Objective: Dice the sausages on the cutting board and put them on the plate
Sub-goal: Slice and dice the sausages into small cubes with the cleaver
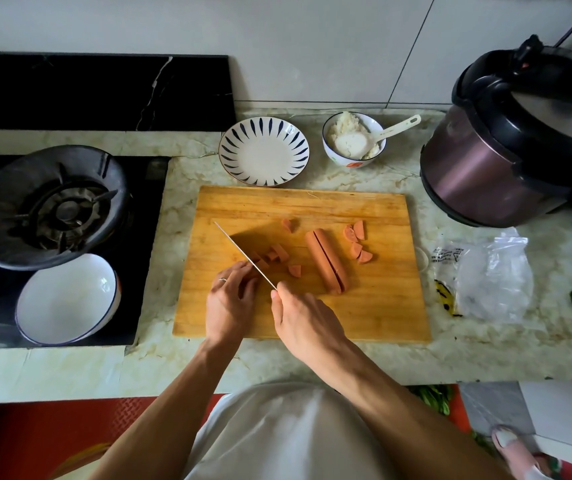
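Observation:
A wooden cutting board [374,306] lies on the counter in front of me. On it rests a pink sausage split lengthwise [326,261], with cut half-moon pieces [357,242] to its right and more pieces [277,252] to its left. My right hand [307,323] grips the handle of a knife [243,254] whose blade runs up-left over the left pieces. My left hand [231,303] has curled fingers pressing down on a sausage piece beside the blade; that piece is mostly hidden. A white plate with blue stripes [264,152] sits behind the board.
A bowl of rice with a white spoon [354,138] stands right of the plate. A pressure cooker [509,150] is at far right, a plastic bag [485,278] right of the board. Left are a gas burner [52,202] and a white bowl [68,299].

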Available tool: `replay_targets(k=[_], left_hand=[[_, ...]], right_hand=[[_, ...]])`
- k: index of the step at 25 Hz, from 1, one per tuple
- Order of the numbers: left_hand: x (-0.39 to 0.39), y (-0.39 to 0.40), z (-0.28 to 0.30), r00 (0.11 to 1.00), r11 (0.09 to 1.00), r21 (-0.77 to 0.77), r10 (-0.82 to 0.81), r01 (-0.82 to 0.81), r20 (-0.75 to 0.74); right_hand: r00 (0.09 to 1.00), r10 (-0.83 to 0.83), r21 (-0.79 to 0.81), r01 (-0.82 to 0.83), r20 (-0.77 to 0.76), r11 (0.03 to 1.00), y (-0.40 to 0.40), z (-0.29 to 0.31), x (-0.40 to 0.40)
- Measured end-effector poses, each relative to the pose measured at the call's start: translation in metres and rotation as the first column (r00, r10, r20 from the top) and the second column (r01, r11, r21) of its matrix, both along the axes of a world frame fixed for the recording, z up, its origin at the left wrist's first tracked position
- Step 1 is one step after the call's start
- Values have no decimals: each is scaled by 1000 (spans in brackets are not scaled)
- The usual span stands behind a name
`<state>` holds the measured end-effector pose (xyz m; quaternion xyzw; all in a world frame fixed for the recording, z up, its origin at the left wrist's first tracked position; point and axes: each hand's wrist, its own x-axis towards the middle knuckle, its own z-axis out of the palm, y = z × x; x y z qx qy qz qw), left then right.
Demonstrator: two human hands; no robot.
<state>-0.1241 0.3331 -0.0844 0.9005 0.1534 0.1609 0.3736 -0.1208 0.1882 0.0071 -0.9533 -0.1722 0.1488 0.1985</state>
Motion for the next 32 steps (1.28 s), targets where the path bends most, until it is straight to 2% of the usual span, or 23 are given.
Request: replay_targets(k=[4,6,9,11,14,16,19,23,25,32], left_hand=[[1,1,1,1000,1000,11,-2,2,-8],[1,2,1,1000,1000,18,-17,17,3],[-1,2,3,999,999,30,-43,42,16],[-2,3,6,999,998,33,-51,50,11],[-4,4,7,999,998,39,-49,49,-5],[-5,4,5,999,999,21,-33,33,8],[-6,2,3,1000,1000,-1,3,-3,20],[-7,-3,5,999,999,-14,44,-44,4],[-8,-6,6,996,995,-34,93,-93,-4],[-7,-5,2,991,990,-48,131,-131,-4]], right_hand=[[996,-56,47,59,-62,997,5,-7,1],[987,-85,90,99,-139,991,5,-9,5],[940,-147,243,226,-307,943,0,-12,16],[931,-146,308,254,-335,917,-6,-13,22],[945,-168,375,269,-281,887,-16,-7,22],[960,-163,366,239,-225,899,-21,-2,17],[992,-82,241,104,-99,965,-21,1,3],[997,10,147,-20,71,989,-13,-1,-12],[997,4,157,-16,75,987,-9,1,-13],[996,-44,184,58,-81,981,-6,7,-9]])
